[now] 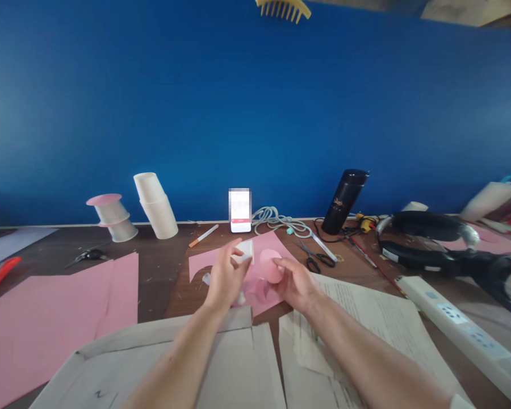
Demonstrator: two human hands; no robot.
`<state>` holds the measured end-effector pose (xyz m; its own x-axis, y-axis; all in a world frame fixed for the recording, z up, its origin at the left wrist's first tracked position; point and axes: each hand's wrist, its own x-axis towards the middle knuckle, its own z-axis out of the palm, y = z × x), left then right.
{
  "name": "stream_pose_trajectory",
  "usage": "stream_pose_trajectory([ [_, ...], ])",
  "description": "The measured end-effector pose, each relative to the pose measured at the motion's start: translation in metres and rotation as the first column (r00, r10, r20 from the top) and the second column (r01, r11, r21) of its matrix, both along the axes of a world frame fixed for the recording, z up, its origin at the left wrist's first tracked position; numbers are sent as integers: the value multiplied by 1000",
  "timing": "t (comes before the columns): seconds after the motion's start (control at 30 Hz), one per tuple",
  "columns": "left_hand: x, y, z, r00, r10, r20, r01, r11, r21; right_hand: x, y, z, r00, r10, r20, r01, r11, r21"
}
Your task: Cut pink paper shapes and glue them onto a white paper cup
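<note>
Between the thumb and fingers of my left hand (230,270) is a small white paper cup (247,250), tilted on its side and partly hidden by the fingers. A round pink paper disc (269,266) is pinched by its right edge in my right hand (297,283). The disc and the cup are close together but apart. Beneath both hands lies a pink paper sheet (276,241) with curved cut edges. To the left, white paper cups (111,213) are stacked end to end with a pink disc on top.
More nested white cups (155,204) stand near the blue wall. A lit phone (240,210), a coiled cable (276,218), black scissors (317,261) and a black flask (344,201) sit at the back. A power strip (455,318), papers and cardboard lie nearer.
</note>
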<state>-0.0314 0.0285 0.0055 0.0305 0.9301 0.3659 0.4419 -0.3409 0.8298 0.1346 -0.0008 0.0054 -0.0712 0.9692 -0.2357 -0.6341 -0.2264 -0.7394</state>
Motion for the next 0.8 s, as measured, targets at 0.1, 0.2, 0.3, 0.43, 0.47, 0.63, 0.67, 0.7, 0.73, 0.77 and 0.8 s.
stream_pose_trajectory([
  [0.1,-13,13,-3,973,180,143,-142,960,-241,4,4,-3,997,-69,-41,67,997,-47],
  [0.2,-28,21,-4,957,268,109,-213,907,-364,4,5,-4,997,-67,-43,65,997,-48],
  [0.3,-41,25,-1,951,307,-46,-307,905,-295,3,4,-5,1000,-29,-12,29,999,-31],
  [0.43,-53,27,6,917,320,-238,-375,894,-246,3,3,-4,998,-50,37,51,998,-35],
  [0.47,-56,28,7,910,323,-261,-387,888,-249,3,4,-4,997,-59,41,60,997,-38],
  [0.63,-73,37,6,906,386,-175,-423,859,-290,1,4,-6,997,-49,55,51,998,-34],
  [0.67,-77,38,5,910,398,-120,-415,856,-307,1,4,-7,997,-44,58,46,998,-31],
  [0.7,-80,40,5,908,415,-63,-412,852,-323,1,4,-8,998,-38,59,39,999,-26],
  [0.73,-83,40,5,902,430,-17,-411,848,-335,2,5,-10,998,-32,59,33,999,-21],
  [0.77,-86,41,6,895,445,8,-416,843,-342,2,5,-11,998,-29,58,29,999,-14],
  [0.8,-88,41,7,891,455,7,-425,838,-343,3,6,-12,998,-27,57,27,1000,-5],
])
